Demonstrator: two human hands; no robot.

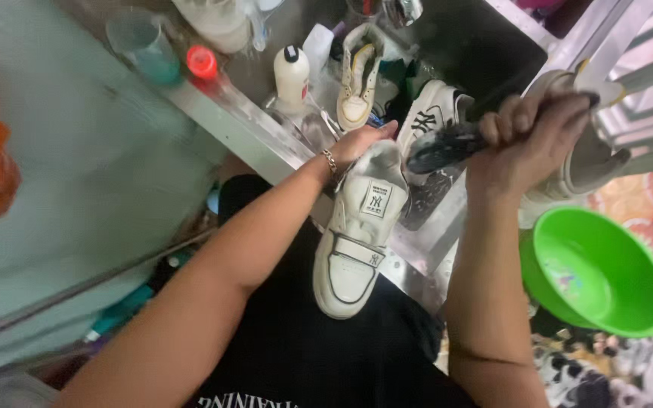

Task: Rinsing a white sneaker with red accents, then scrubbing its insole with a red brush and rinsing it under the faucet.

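The metal sink (447,45) fills the top of your view from eleven to one o'clock, its bright rim running down toward the centre. At four o'clock sits a green plastic basin (602,276), round and tilted toward you. In the middle you hold a white sneaker (357,234), toe pointing down to six o'clock, tongue and heel up near the sink edge. Your left hand (360,143) is tucked into the sneaker's opening at twelve o'clock of the shoe, grasping it from inside; a chain bracelet (329,160) circles that wrist. Your right hand (530,140), at two o'clock, is clenched around the handle of a dark brush (444,147), whose bristle head lies just beside the sneaker's heel; I cannot tell if they touch. Inside the sink stand a second white sneaker (358,75) at twelve o'clock and a third one (432,113) beside it. A white bottle (291,75) with a dark cap stands at eleven, and a red-capped one (202,62) lies further left.
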